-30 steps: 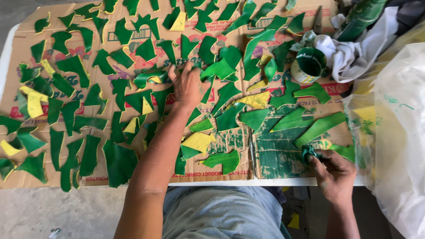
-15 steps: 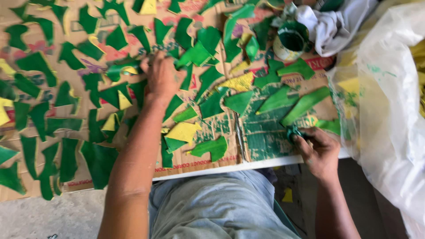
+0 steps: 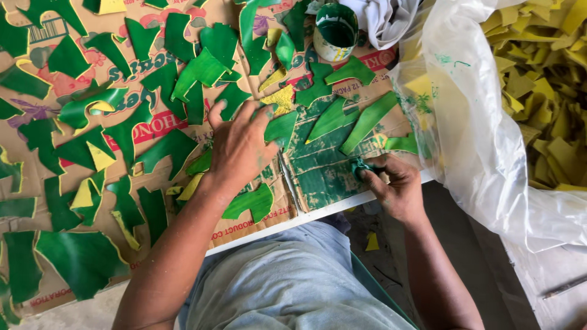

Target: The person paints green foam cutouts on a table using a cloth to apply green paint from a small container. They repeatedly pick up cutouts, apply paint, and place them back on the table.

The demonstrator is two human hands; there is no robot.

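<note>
Flattened brown printed carton [image 3: 183, 128] underneath — clear plastic bag [image 3: 483, 134] rightward

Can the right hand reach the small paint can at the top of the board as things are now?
Probably yes. The right hand holds a green dauber, and only flat green pieces lie between it and the paint can, nothing standing.

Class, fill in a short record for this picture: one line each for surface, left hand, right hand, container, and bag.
surface: cardboard sheet covered with green-painted pieces and a few yellow ones
left hand: left hand spread flat on the pieces, palm down
right hand: right hand pinching a small green-stained pad at the board's near edge
container: paint cup with green inside, at the far side
bag: clear plastic bag beside yellow scraps
</note>
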